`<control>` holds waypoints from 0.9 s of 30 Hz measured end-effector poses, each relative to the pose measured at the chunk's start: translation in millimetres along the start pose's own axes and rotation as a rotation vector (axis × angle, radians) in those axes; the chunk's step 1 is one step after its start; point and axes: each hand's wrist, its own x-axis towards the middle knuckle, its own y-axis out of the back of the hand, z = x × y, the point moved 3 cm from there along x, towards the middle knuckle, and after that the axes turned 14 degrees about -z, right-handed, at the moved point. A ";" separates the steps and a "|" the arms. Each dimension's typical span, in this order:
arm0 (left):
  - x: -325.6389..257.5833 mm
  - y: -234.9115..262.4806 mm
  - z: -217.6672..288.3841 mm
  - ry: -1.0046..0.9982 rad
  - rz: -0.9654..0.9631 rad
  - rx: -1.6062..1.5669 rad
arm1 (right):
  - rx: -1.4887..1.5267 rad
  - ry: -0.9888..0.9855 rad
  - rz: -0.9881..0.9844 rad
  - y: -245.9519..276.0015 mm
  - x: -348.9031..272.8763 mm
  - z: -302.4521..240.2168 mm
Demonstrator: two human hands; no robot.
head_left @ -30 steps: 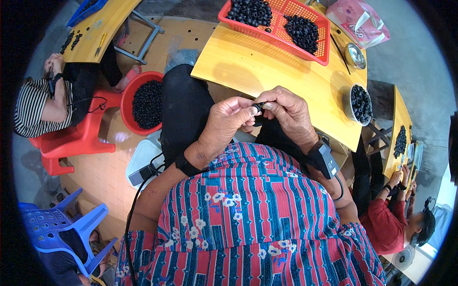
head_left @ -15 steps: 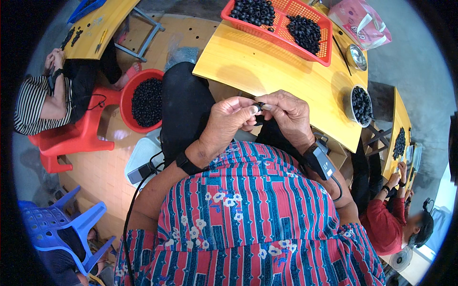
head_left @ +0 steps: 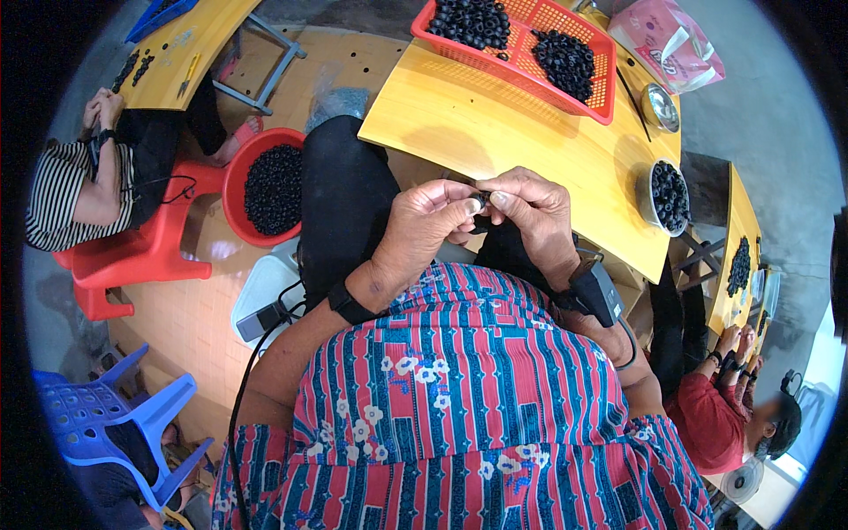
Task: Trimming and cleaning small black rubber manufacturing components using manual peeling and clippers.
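left hand (head_left: 422, 231): raised over the lap, just off the near edge of the yellow table (head_left: 495, 132); thumb and forefinger pinched narrow on a small black part (head_left: 481, 200)
right hand (head_left: 534, 221): meets the left at the same part, fingertips closed on its other side; the other fingers curl under
part: held between both hands, in the air, not resting on the table; mostly hidden by fingertips, exact shape can't tell
handling: looks light, small and stiff, likely rubber or plastic like the black rings around; probably easy to drop, smooth surface. Best grip is a fingertip pinch across opposite edges, as now
wrists: black band on the left, black boxy device (head_left: 594, 291) strapped on the right, cable trailing down
red basket (head_left: 521, 49): far edge of the table, two heaps of black rings
metal bowl (head_left: 668, 196): right edge of the table, full of black rings; an empty one sits farther back
red tub (head_left: 269, 187): on the floor left of the knees, full of the same rings
others: a person in a striped top at the left table, another in red at lower right, both busy with their own hands
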 end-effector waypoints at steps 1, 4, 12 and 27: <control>-0.3 -0.7 1.4 0.000 0.010 0.014 | 0.000 0.000 0.002 0.5 0.5 0.6; -1.7 -1.4 4.2 -0.004 0.019 0.037 | 0.106 -0.013 -0.005 0.9 2.8 4.0; -1.6 -1.2 4.6 -0.053 0.025 0.071 | 0.650 -0.239 -0.084 -1.8 2.2 13.6; -0.5 4.6 6.3 -0.212 0.033 0.332 | 0.910 -0.325 -0.294 -8.7 4.6 20.3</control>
